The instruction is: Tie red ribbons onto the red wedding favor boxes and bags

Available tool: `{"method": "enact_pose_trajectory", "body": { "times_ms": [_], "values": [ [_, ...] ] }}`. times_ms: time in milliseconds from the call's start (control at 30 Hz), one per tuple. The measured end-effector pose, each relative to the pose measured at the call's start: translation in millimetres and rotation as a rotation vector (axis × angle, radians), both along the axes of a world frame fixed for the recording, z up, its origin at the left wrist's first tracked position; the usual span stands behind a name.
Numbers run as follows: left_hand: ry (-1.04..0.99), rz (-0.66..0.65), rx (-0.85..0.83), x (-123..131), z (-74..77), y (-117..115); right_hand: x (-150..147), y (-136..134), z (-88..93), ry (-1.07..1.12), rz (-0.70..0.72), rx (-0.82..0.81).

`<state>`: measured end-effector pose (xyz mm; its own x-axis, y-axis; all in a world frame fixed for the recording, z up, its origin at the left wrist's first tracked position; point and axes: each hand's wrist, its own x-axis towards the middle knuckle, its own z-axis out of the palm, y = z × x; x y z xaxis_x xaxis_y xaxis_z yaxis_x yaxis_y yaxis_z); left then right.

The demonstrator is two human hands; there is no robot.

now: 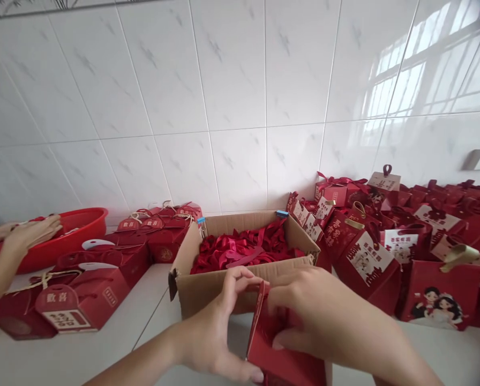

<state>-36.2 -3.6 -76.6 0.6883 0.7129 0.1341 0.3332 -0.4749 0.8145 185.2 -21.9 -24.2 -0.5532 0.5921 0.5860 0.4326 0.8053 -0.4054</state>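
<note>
Both of my hands hold a red paper gift box [282, 356] low in the view, in front of a cardboard box. My left hand [218, 329] grips its left side, with the thumb under it and the fingers curled onto its top edge. My right hand [318, 316] is closed over the box's top right, fingers pressed onto the red card. The cardboard box [208, 289] behind it is open and filled with red ribbons [244, 246].
Finished red gift boxes with tags are piled at the right [388, 252] and stand in rows at the left [83, 295]. Another person's hand [31, 233] rests on a red plastic basin [79, 228] at the far left. A white tiled wall [232, 107] rises behind.
</note>
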Motion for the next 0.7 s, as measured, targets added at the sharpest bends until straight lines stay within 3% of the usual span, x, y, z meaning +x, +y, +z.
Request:
{"method": "enact_pose_trajectory", "body": {
  "times_ms": [100, 200, 267, 367, 467, 533, 600, 700],
  "values": [
    [-0.028, -0.071, -0.037, -2.7, -22.1, 2.6, 0.1, 5.3, 0.0, -0.289, 0.005, -0.034],
    [0.047, -0.050, -0.018, -9.4, -31.7, 3.0, 16.0, 18.3, 5.0, -0.268, -0.201, -0.043],
    [0.154, 0.035, -0.002, -14.4, -22.8, -0.4, 29.5, 29.6, 6.2, -0.191, -0.425, -0.019],
    [0.268, 0.216, 0.060, -18.8, 13.5, -5.2, 42.1, 44.7, 5.7, -0.144, -0.620, -0.059],
    [0.260, 0.399, 0.296, -17.8, 53.9, 9.1, 38.6, 52.9, 4.5, -0.155, -0.510, -0.169],
    [0.351, 0.537, 0.401, -16.3, 67.9, 34.5, 29.6, 55.3, 2.2, -0.199, -0.381, -0.202],
    [0.488, 0.633, 0.423, -16.1, 68.7, 66.7, 19.7, 57.0, -1.4, -0.255, -0.304, -0.210],
    [0.565, 0.676, 0.397, -17.1, 57.9, 105.7, 10.9, 59.5, -6.0, -0.258, -0.309, -0.208]
  ]
}}
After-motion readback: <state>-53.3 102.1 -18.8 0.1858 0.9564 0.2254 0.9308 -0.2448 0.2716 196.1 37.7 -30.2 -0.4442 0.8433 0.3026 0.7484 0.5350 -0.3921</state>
